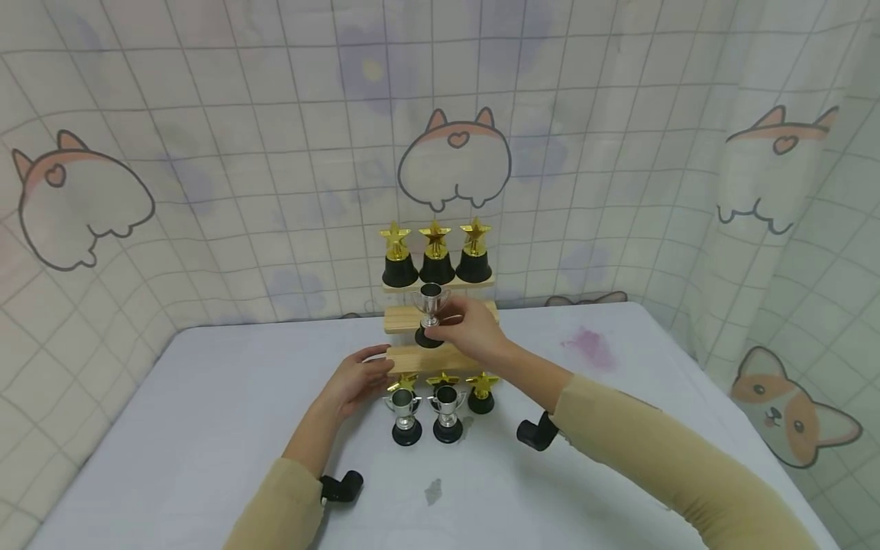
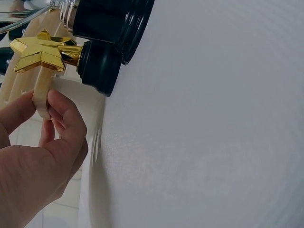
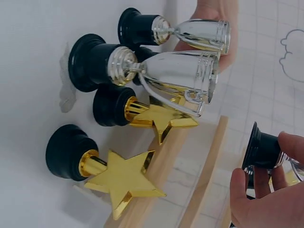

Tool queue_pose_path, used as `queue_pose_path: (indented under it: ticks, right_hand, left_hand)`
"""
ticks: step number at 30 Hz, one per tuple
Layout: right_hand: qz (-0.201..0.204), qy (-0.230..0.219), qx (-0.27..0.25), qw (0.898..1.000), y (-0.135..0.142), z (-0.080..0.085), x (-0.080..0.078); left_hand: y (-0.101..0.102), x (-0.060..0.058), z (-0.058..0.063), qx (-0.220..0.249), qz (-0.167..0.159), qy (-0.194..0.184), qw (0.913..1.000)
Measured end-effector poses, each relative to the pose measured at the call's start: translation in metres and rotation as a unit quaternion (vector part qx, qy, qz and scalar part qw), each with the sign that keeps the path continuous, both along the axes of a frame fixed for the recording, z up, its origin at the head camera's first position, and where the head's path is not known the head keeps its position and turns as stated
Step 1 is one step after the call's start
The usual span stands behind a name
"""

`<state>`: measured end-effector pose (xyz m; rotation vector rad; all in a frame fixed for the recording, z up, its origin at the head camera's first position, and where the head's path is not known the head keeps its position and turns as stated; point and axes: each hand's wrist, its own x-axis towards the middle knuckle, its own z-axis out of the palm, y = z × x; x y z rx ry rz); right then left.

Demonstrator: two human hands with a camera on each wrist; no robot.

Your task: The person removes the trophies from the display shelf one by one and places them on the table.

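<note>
My right hand (image 1: 474, 330) grips a small silver trophy cup (image 1: 429, 299) near its black base, holding it upright in front of the middle board of a stepped wooden rack (image 1: 421, 359). In the right wrist view, thumb and fingers close round that black base (image 3: 264, 149). At the rack's left side, my left hand (image 1: 355, 384) pinches the end of the lowest board (image 2: 43, 90) between thumb and fingers. Two more silver cups (image 1: 404, 405) stand on the table before the rack, with gold star trophies (image 1: 481, 393) just behind them.
Three gold star trophies (image 1: 436, 256) with black bases line the rack's top board. A white-covered table (image 1: 227, 428) carries everything, with a grey mark (image 1: 434, 492) in front and a pink stain (image 1: 590, 347) at right. Behind hangs a checked curtain (image 1: 275, 168) with cartoon dogs.
</note>
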<state>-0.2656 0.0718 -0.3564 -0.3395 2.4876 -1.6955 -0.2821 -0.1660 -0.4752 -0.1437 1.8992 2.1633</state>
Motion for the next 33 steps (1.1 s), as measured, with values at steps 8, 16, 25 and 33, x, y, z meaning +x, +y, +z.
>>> queue_pose_path:
  ticks: [8, 16, 25, 33]
  right_hand:
    - [0.007, 0.003, -0.004, 1.0, 0.017, -0.006, 0.007]
    - [0.011, -0.012, -0.009, 1.0, 0.033, -0.009, 0.018]
    - [0.009, -0.003, -0.002, 1.0, 0.045, -0.011, 0.028]
    - [0.002, 0.013, 0.0, 1.0, 0.06, -0.013, 0.034]
  left_hand:
    - [0.001, -0.001, 0.003, 0.009, -0.002, -0.007, 0.9999]
    - [0.002, -0.001, 0.003, 0.015, 0.005, -0.013, 0.9998]
    - [0.002, -0.001, 0.001, 0.009, 0.004, -0.007, 0.9999]
    - [0.002, -0.003, 0.0, 0.013, 0.005, -0.014, 0.9998]
